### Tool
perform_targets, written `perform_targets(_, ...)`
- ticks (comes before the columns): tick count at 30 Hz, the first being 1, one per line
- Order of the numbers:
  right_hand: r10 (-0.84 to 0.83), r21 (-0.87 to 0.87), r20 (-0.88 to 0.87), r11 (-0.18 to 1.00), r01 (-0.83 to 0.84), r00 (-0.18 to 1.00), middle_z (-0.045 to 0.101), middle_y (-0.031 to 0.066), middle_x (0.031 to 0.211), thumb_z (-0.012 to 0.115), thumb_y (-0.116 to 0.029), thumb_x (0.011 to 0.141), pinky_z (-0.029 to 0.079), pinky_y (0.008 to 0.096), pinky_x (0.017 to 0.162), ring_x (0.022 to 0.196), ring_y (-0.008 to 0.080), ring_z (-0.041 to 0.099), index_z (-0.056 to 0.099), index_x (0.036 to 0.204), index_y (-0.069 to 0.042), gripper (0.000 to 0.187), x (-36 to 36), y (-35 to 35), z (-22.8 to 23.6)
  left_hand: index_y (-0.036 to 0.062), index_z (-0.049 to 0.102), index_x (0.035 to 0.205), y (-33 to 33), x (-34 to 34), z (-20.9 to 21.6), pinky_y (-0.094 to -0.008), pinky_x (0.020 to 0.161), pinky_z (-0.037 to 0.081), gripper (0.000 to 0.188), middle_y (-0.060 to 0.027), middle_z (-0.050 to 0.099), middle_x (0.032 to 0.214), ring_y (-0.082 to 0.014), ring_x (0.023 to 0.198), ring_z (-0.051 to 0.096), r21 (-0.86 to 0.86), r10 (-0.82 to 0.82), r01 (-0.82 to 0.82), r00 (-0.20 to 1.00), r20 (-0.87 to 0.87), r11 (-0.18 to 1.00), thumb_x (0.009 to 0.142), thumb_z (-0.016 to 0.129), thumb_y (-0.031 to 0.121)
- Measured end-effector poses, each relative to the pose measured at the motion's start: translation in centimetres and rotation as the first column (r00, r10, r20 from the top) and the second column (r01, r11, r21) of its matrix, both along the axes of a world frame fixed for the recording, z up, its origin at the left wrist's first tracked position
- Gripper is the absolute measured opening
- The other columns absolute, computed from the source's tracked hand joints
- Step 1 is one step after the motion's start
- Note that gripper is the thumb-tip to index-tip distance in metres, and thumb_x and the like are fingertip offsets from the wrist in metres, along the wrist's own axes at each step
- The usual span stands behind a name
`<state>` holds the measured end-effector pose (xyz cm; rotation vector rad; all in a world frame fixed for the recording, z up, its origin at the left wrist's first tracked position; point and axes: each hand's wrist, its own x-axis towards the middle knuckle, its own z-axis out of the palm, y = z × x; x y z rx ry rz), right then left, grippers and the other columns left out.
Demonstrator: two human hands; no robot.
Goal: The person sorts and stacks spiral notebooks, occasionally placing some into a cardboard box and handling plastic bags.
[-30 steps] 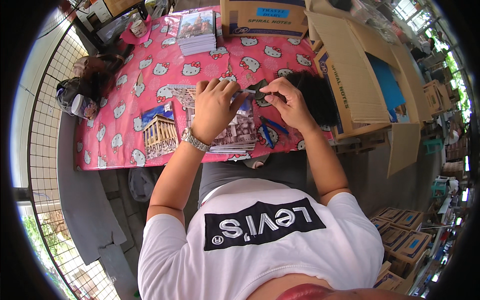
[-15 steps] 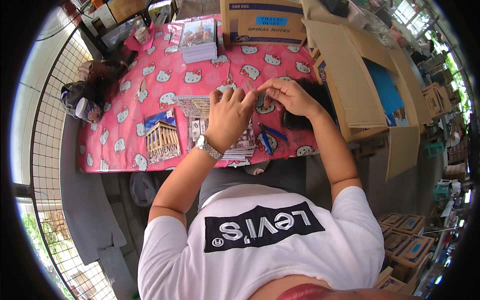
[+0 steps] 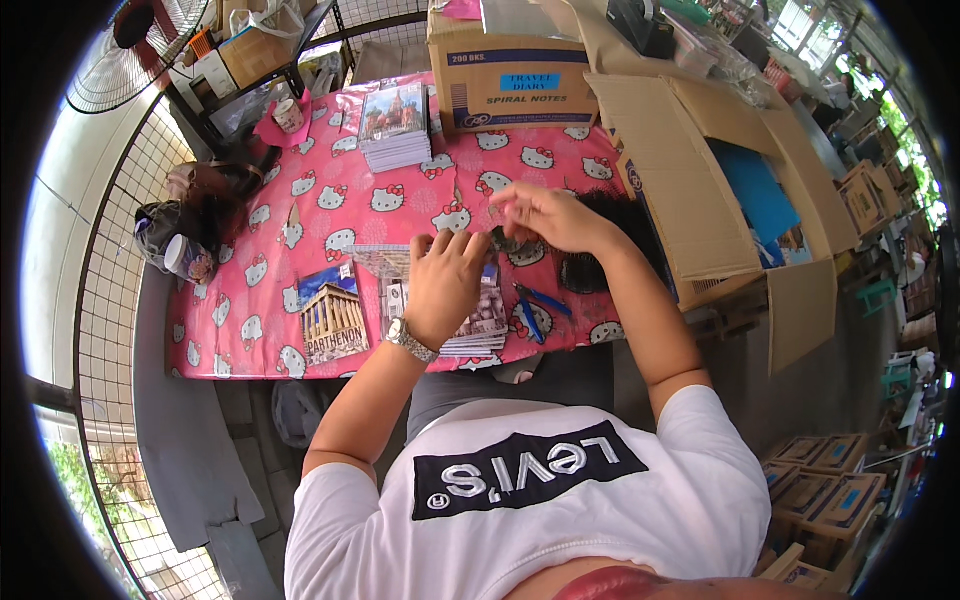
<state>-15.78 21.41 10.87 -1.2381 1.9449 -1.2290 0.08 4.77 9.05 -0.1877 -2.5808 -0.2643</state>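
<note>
My left hand (image 3: 447, 285) is closed on a thin notebook (image 3: 378, 259), tilted up so that mostly its edge shows. Beneath that hand lies a stack of notebooks (image 3: 478, 325) with greyish printed covers. My right hand (image 3: 555, 218) hovers to the right, fingers bent and drawn together; whatever they pinch is too small to make out. Blue-handled pliers (image 3: 533, 312) lie on the table beside the stack. A notebook with a columned temple on its cover (image 3: 333, 315) rests flat to the left. Under my right wrist sits a bundle of black, bristly strands (image 3: 585, 262).
The table wears a pink patterned cloth (image 3: 240, 325). Farther back stand another notebook stack (image 3: 395, 130) and a closed carton (image 3: 515, 85). An open carton (image 3: 690, 210) with blue sheets borders the right side. A bag (image 3: 165, 230) and patterned cup (image 3: 188, 258) sit at left.
My right hand has moved away from my left fingers, up and to the right. My left hand keeps its hold on the notebook. The whole view has shifted, so the table appears lower.
</note>
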Motion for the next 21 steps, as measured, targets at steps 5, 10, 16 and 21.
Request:
perform_targets(5,-0.239,-0.283,-0.108,0.938,0.201,0.965,0.066,0.0068,0.101,0.056,-0.028,0.1,0.049,0.0292,0.087,0.099,0.0132,0.06,0.058,0.122,-0.003,0.034,-7.2,-4.4,0.9,0.0116,0.06,0.108,-1.7,0.7,-0.6,-0.0451,0.084,0.041,0.027,-0.0025,0.061,0.096,-0.0216,0.092,0.057,-0.162,0.044,-0.078,0.978,-0.205,0.984,0.082,0.061,0.018)
perform_targets(10,-0.583,-0.303,-0.265,0.807,0.507,0.768,0.069,0.016,0.111,0.066,-0.028,0.089,0.051,0.036,0.087,0.099,0.0266,0.066,0.062,0.119,-0.003,0.039,-14.5,-11.6,1.1,0.0118,0.058,0.089,0.1,4.2,-6.9,-0.0398,0.082,0.043,0.012,-0.0061,0.059,0.095,-0.0248,0.091,0.057,-0.062,-0.12,0.139,0.962,0.246,0.988,0.078,0.061,0.017)
perform_targets(16,-0.52,-0.293,0.491,0.657,0.694,0.699,0.065,0.0112,0.086,0.065,-0.03,0.091,0.052,0.0399,0.081,0.082,0.0261,0.063,0.06,0.12,-0.002,0.041,-24.5,-15.5,1.2,0.0077,0.063,0.109,-3.6,-0.4,-2.8,-0.0412,0.083,0.05,0.027,-0.009,0.064,0.101,-0.0283,0.099,0.062,0.416,-0.409,0.182,0.721,0.56,0.891,0.085,0.066,0.02)
perform_targets(21,-0.188,-0.198,0.923,0.519,0.832,0.337,0.06,0.0086,0.095,0.059,-0.033,0.094,0.052,0.0411,0.078,0.081,0.0243,0.058,0.053,0.101,-0.006,0.028,-29.6,-16.8,2.6,-0.0001,0.063,0.115,-13.1,-16.0,2.4,-0.0297,0.079,0.051,0.024,-0.0083,0.069,0.102,-0.0165,0.094,0.065,0.879,-0.474,0.011,0.845,0.247,0.477,0.095,0.056,0.01)
